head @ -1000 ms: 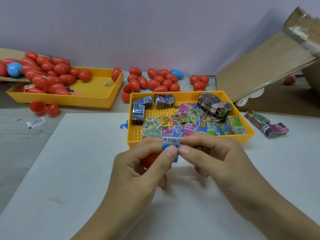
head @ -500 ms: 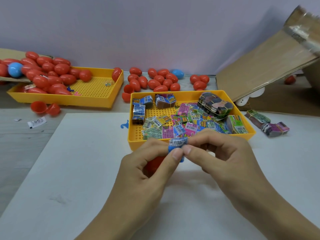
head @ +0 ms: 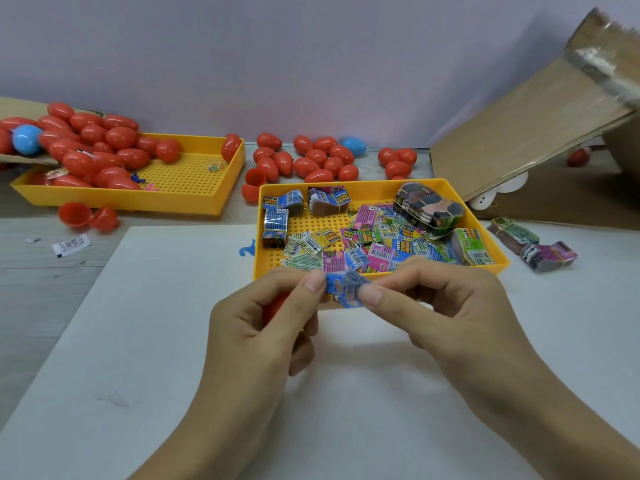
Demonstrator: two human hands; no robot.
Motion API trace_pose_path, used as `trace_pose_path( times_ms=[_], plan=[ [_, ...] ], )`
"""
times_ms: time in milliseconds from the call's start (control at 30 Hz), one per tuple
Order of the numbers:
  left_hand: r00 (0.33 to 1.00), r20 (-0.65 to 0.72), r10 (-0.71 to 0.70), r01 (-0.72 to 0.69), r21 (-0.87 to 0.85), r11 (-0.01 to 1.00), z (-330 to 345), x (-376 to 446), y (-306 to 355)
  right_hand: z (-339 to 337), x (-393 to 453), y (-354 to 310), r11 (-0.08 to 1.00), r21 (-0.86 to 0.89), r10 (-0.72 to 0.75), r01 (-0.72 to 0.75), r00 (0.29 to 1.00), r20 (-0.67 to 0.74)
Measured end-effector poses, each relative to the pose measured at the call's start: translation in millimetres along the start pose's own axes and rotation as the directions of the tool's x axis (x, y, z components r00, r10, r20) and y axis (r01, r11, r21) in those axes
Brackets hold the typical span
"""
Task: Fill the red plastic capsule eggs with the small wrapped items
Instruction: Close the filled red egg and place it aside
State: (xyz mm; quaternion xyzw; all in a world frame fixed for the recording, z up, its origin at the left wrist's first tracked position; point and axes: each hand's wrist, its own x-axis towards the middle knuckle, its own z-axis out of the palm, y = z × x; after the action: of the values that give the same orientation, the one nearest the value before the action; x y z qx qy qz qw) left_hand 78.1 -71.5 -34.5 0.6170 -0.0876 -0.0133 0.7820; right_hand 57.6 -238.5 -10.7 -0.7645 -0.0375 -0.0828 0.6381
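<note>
Both hands are in front of me, low in the view, and they meet over the white board (head: pixel 166 341) that lies on the counter (head: pixel 41 289). I see my left hand (head: pixel 256 327) pinching the left edge of a small blue wrapped item (head: pixel 343 289) with thumb and forefinger. Its other fingers are curled around a red capsule piece (head: pixel 275 304), of which only a small part shows inside the palm, so I cannot tell if it is a half or a whole egg. My right hand (head: pixel 450 306) pinches the right edge of the same blue item, with the remaining fingers bent under it. The item is held in the air between the two hands, just in front of the near wall of the yellow tray (head: pixel 346 187).

This near tray holds many loose wrapped items (head: pixel 377 244) in pink, green, blue and yellow, and also a banded bundle (head: pixel 427 209) in its far right corner. Behind it, on the counter, a group of red eggs (head: pixel 311 161) lies with one blue egg (head: pixel 354 146) at the back. To the far left a second yellow tray (head: pixel 187 202) carries a heap of red eggs (head: pixel 93 147), and an opened red capsule (head: pixel 88 216) lies in front of it. At the right I see a tilted cardboard flap (head: pixel 530 126) and two more bundles (head: pixel 533 247) on the counter beside the near tray.
</note>
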Motion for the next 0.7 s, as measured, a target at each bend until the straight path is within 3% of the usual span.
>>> trace_pose_path(
  times_ms=[167,367,500,600,700],
  plan=[
    [0.991,0.13,-0.018,0.012,0.053,0.999,0.0,0.4,1.0,-1.7,0.0,2.4,0.996,-0.089,0.017,-0.018,1.0,-0.02],
    [0.985,0.171,0.036,-0.071,0.203,0.977,1.7,0.4,3.2,-5.4,-0.6,-3.8,0.902,-0.337,-0.265,0.27,0.962,0.062],
    [0.977,0.204,-0.06,0.051,0.05,0.997,-0.5,-1.1,6.0,-2.4,0.4,1.9,0.978,-0.204,-0.065,0.051,0.996,-0.063],
    [0.968,0.246,-0.057,0.05,0.033,0.998,-0.9,-2.0,7.1,-3.3,2.1,4.9,0.987,-0.154,0.046,-0.05,0.998,-0.033],
    [0.974,0.227,-0.024,0.002,0.096,0.995,0.1,-2.0,7.7,-3.7,1.5,3.8,0.988,-0.146,0.061,-0.059,0.998,0.01]
  ],
)
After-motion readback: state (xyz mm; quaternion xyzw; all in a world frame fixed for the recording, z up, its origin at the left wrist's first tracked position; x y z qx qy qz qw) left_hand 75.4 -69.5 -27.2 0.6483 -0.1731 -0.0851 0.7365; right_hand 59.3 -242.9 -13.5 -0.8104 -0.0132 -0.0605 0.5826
